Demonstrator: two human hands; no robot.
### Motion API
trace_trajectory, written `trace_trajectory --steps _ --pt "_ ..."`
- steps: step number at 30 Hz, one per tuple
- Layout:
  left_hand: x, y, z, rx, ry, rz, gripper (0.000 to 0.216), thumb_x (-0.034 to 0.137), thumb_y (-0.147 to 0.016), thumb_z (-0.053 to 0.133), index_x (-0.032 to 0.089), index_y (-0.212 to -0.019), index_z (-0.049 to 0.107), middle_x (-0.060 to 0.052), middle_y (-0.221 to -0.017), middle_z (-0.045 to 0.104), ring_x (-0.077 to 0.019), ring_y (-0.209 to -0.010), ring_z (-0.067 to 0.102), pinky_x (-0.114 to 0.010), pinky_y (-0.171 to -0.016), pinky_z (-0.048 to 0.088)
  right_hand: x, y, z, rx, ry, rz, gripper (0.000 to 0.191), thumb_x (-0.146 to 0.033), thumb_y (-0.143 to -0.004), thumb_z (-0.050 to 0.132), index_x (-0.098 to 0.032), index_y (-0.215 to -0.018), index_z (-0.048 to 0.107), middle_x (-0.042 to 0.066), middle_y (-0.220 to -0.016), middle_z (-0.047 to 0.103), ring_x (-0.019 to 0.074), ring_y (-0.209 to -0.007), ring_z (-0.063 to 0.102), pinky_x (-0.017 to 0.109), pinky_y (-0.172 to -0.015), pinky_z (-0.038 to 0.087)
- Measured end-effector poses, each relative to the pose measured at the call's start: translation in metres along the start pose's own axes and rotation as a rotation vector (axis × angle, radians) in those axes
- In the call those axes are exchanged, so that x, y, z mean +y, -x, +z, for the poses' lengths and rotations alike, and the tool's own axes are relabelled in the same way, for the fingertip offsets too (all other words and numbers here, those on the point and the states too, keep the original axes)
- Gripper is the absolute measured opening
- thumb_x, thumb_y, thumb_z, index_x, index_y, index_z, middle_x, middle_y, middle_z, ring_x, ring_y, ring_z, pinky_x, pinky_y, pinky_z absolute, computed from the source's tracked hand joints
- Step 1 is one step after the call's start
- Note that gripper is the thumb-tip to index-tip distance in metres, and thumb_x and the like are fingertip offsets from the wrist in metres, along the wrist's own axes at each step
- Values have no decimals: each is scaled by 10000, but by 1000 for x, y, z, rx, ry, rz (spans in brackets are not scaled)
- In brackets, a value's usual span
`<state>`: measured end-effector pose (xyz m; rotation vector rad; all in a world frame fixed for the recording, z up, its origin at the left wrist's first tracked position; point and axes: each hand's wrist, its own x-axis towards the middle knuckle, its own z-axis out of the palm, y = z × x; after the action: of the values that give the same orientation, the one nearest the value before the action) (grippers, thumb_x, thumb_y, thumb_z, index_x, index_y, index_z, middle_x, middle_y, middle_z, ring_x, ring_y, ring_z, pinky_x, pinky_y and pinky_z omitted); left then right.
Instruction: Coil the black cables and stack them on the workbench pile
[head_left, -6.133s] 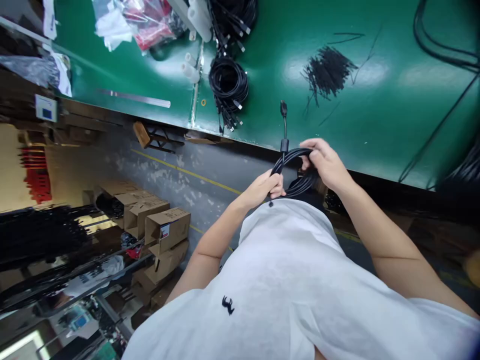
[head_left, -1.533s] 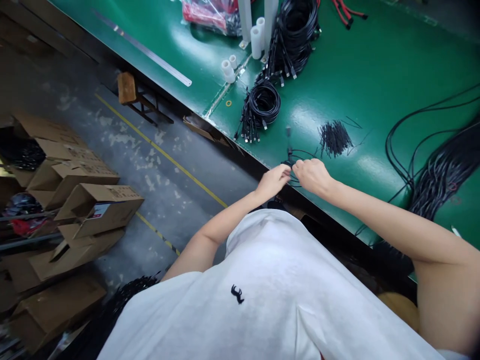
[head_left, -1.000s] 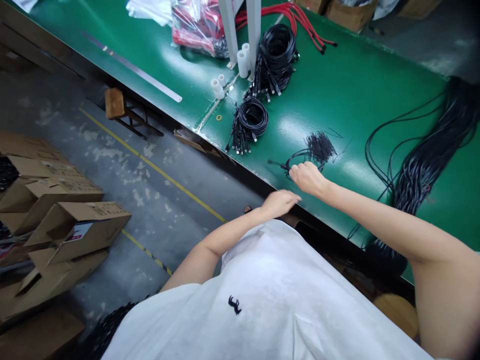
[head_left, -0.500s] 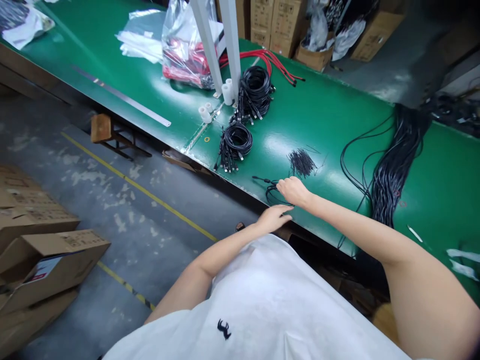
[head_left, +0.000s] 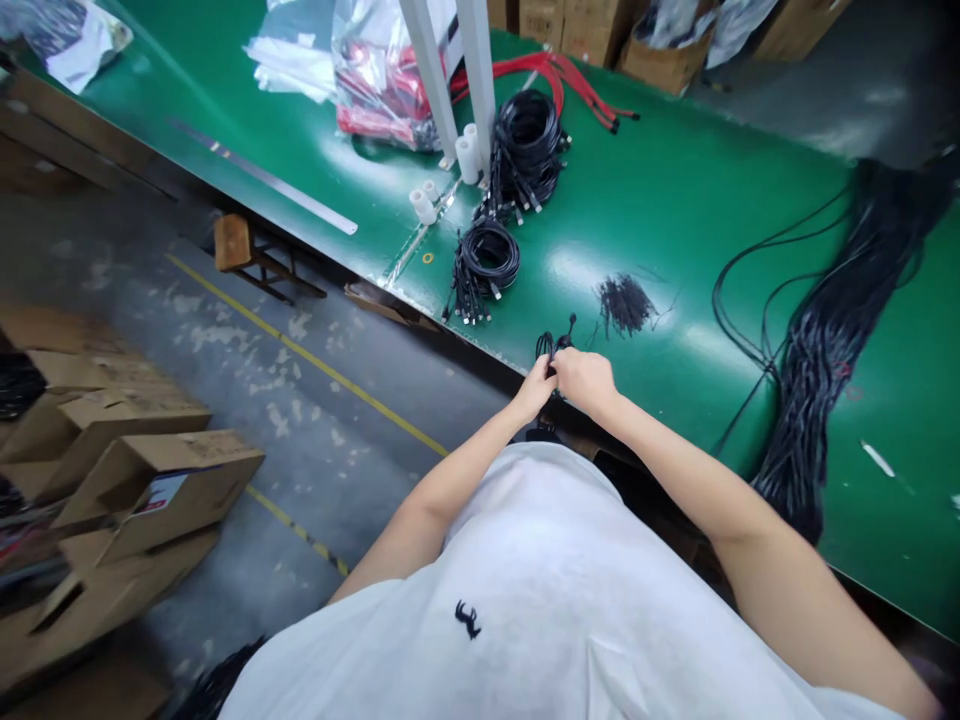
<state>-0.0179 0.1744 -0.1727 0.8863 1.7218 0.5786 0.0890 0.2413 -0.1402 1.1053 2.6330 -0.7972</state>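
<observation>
Hands are meeting at the near edge of the green table (head_left: 675,200), and both are working on one small black cable (head_left: 551,347). The left hand (head_left: 534,388) is pinching the cable, with its fingertips pressing together on the loops. The right hand (head_left: 585,378) is curling over the same cable from the other side; its fingers are bending shut round it, but their tips are hiding under the hand, so I cannot tell just how they are gripping. The cable is sitting between the two hands, and a short end is poking up just past the fingertips. It looks like the hands are bunching the cable into a small tight bundle and holding it shut. A move from here is calling for a firm squeeze, so the loops are not springing open, and for one hand to be holding alone if the other is letting go. A little pile of short black ties (head_left: 624,303) is lying near the fingers, out past the right hand. A coil (head_left: 487,258) is resting farther out, past the left fingers. Long cables (head_left: 832,330) are trailing well off to the right of the fingers.
</observation>
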Motion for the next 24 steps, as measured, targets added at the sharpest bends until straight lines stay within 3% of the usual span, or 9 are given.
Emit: trace_trajectory --steps 4,6,8,11,15,18,20,21,24 --pt "-5 25 -5 -30 552 69 331 343 -905 577 177 -1190 602 -37 -1076 660 -146 -948 591 -259 -859 463 -12 25 8 182 -799 297 409 -436 -960 421 -173 -683 567 49 -732 628 142 -650 509 274 -596 299" --pt "-4 38 -5 -29 640 88 425 474 -877 637 187 -1190 621 -29 -1030 652 -127 -864 570 -248 -798 457 -16 34 9 145 -1267 373 475 -583 -866 520 -184 -608 529 6 -610 560 105 -534 405 259 -537 281" --pt "0 48 -1 -4 713 88 485 543 -827 690 200 -1165 639 -13 -966 642 -108 -804 545 -239 -771 448 -19 38 9 78 -1512 416 508 -651 -756 618 -182 -578 541 -11 -559 529 82 -481 325 253 -495 247" --pt "13 57 4 23 832 52 511 588 -755 744 203 -1080 658 14 -820 600 -86 -709 498 -228 -716 436 -19 40 9 46 -1562 425 509 -644 -693 691 -173 -544 570 9 -547 569 84 -492 375 248 -512 300" --pt "37 57 7 10 931 -64 401 502 -768 772 183 -982 659 62 -620 424 -60 -554 357 -208 -586 369 -3 59 -4 44 -1456 269 531 -614 -803 614 -178 -509 538 34 -577 614 120 -567 510 261 -607 406" --pt "50 52 9 23 964 -131 260 415 -857 706 175 -942 653 79 -597 310 -46 -501 265 -193 -542 323 33 82 -19 376 -1180 242 410 -504 -855 613 -186 -597 602 23 -632 597 145 -657 556 288 -696 450" --pt "54 47 11 8 987 -155 225 384 -881 680 164 -922 654 86 -594 271 -35 -475 213 -180 -505 275 62 89 -19 630 -1063 350 288 -478 -753 738 -200 -781 665 36 -787 630 180 -811 593 322 -796 477" --pt "55 44 12 -4 996 -177 217 374 -891 668 159 -911 655 89 -588 253 -32 -463 192 -175 -490 253 74 87 -14 654 -1100 392 363 -478 -673 803 -211 -880 670 46 -884 642 200 -894 600 342 -840 486" --pt "55 35 13 -16 1017 -280 207 343 -924 621 141 -897 660 89 -581 243 -27 -445 174 -169 -470 233 89 69 14 237 -1553 391 603 -541 -574 841 -220 -1040 631 56 -945 639 217 -901 621 391 -822 530"
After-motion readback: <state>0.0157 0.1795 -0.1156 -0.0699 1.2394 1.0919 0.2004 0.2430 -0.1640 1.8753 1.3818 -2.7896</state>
